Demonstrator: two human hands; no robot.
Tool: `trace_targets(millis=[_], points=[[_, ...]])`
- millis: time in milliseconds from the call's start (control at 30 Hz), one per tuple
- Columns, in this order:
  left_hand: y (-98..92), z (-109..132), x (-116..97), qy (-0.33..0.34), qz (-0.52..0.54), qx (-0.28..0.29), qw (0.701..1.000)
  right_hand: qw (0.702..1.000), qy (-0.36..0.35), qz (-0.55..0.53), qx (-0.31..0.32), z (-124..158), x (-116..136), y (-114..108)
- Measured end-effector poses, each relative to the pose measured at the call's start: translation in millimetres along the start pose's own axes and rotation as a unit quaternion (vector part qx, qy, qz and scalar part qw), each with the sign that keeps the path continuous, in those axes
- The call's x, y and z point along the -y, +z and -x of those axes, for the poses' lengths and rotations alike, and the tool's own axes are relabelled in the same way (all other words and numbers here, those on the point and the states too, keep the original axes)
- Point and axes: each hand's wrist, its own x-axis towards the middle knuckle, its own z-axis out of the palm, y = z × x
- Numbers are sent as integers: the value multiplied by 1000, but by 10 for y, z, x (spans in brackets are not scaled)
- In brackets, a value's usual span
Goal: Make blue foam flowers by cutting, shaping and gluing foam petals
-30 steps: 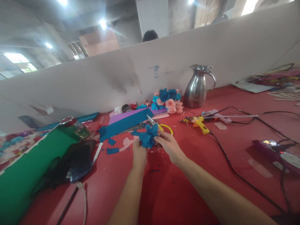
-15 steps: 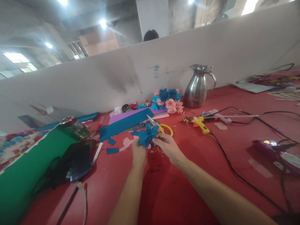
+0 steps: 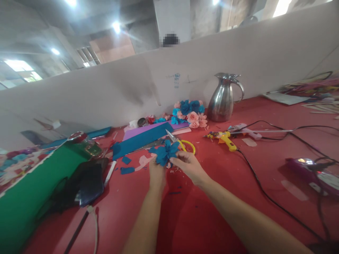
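Between my hands is a blue paper flower (image 3: pixel 166 152) with several spread petals, raised above the red table (image 3: pixel 201 218). My left hand (image 3: pixel 156 173) is closed under the flower; its fingers are mostly hidden behind the petals. From the right, my right hand (image 3: pixel 188 164) pinches the flower's edge between thumb and fingers. Just beyond lie scissors (image 3: pixel 186 145) with yellow handles, their blades pointing away to the left. Blue paper scraps (image 3: pixel 127 170) and a pale pink scrap (image 3: pixel 143 161) lie left of my hands.
Behind are a blue paper strip (image 3: pixel 143 140), a bunch of pink and blue paper flowers (image 3: pixel 192 116) and a steel jug (image 3: pixel 222 98). A yellow glue gun (image 3: pixel 226 139) with its cord lies right. At left stand a green box (image 3: pixel 34 192) and a dark phone-like object (image 3: pixel 91 185).
My right thumb has shifted slightly left and down along the flower's edge. The flower has turned a little; the left hand stays nearly still.
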Motion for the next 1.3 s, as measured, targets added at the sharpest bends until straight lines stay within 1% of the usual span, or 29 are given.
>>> trace_targets(millis=[133,233,367,467,567,667,800,900,1033,1200,1300], points=[[-19,-10,36,13,-7,20,1000,1000,15,-7,-22,-5,6,-19],[-13,-4,27,3,-4,19,1000,1000,24,-12,-8,-8,-11,-17],[-6,-2,15,-3,14,15,1000,1000,3,9,13,-1,-25,1],[-14,-13,35,-8,6,10,1000,1000,1,15,14,4,-16,9],[-20,-20,52,0,7,17,1000,1000,10,12,11,5,-6,13],[-13,-11,39,2,19,28,999,1000,20,15,10,3,-16,17],[-3,3,12,-5,29,26,999,999,19,21,16,1,-46,22],[-8,-4,23,3,26,22,999,1000,17,18,6,3,-43,14],[-30,-19,62,10,-6,10,1000,1000,17,-3,-2,8,-11,-8],[-33,-10,64,25,-12,41,999,1000,6,-10,-28,11,3,-16],[-22,-8,49,20,-11,45,999,999,6,-18,-40,5,6,-12]])
